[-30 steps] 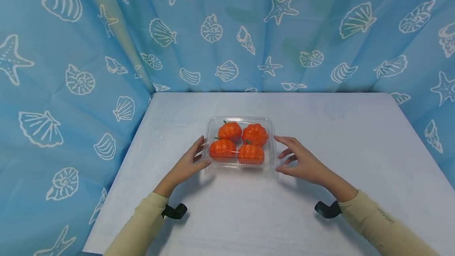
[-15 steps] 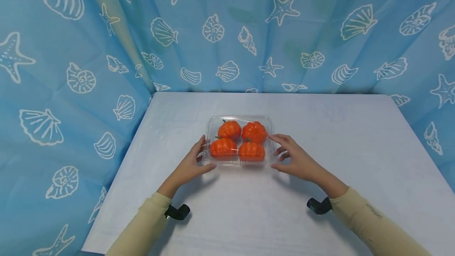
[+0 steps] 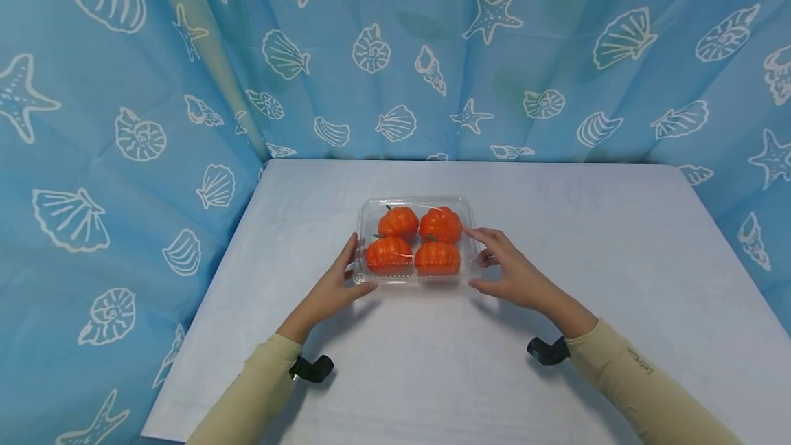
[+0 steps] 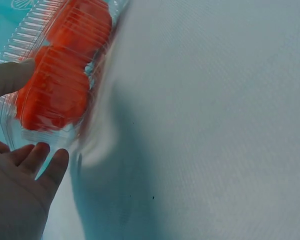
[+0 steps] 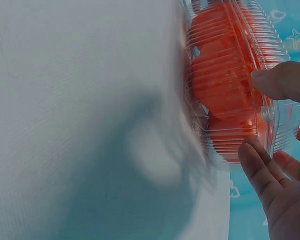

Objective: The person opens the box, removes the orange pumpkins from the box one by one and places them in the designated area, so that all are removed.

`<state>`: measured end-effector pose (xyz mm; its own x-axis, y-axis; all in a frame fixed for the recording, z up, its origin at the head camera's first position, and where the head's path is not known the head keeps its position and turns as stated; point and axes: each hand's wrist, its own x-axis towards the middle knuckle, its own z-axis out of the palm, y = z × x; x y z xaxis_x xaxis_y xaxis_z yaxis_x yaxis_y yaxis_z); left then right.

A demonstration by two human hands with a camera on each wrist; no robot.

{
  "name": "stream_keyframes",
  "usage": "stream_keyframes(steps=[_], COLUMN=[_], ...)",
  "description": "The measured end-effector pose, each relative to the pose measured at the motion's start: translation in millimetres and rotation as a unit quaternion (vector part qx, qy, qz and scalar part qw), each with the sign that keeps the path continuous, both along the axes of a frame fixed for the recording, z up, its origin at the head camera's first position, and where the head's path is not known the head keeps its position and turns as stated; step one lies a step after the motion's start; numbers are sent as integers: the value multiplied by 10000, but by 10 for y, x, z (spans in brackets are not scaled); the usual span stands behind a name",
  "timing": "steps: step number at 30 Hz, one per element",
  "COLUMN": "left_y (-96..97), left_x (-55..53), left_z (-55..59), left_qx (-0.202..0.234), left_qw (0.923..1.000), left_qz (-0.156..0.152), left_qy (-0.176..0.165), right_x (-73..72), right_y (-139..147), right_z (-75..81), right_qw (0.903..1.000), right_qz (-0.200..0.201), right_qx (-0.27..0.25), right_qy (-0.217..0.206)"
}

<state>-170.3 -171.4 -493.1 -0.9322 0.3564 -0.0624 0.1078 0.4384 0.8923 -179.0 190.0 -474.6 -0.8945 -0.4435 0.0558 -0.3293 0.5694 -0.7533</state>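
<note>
A clear plastic clamshell box point(image 3: 417, 278) is on the white table in the head view, its lid down over several orange toy pumpkins point(image 3: 437, 259) with green stems. My left hand point(image 3: 327, 296) grips the box's left end, its thumb by the front corner and its fingers along the side. At the opposite end my right hand point(image 3: 518, 272) grips with index fingertip at the side and thumb near the front corner. Both wrist views show the ribbed lid point(image 4: 55, 97) between thumb and fingers; the exact contact of some fingertips is hard to tell.
The table point(image 3: 605, 225) is covered in white and spreads around the box. A blue curtain point(image 3: 395, 53) printed with shells and starfish stands along the back and both sides. Black wrist mounts point(image 3: 312, 368) sit below the sleeves.
My right hand has come left onto the box's right end, and my left thumb has moved slightly inward. The box has shifted a little up in the head view.
</note>
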Motion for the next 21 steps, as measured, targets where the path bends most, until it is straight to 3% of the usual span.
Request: stream_keyframes(steps=[7, 8, 14, 15, 21], left_y=[24, 40, 82, 77, 98], left_x=[6, 25, 16, -2, 0], left_z=[-5, 37, 10, -37, -23], left_qx=[77, 96, 232, 262, 482], left_qw=[9998, 9997, 9994, 9993, 9985], left_qz=[-136, -137, 32, 52, 79], left_qy=[-136, -154, -266, -253, -250], right_x=[-11, -14, -30, -32, -40], right_y=[-2, -4, -33, -37, -37], right_z=[-12, -12, -3, -4, -8], right_qw=[10000, 10000, 9998, 9998, 9997], right_qz=[-5, -2, 18, 22, 46], right_qx=[62, 72, 166, 175, 191], right_qy=[17, 14, 85, 97, 148])
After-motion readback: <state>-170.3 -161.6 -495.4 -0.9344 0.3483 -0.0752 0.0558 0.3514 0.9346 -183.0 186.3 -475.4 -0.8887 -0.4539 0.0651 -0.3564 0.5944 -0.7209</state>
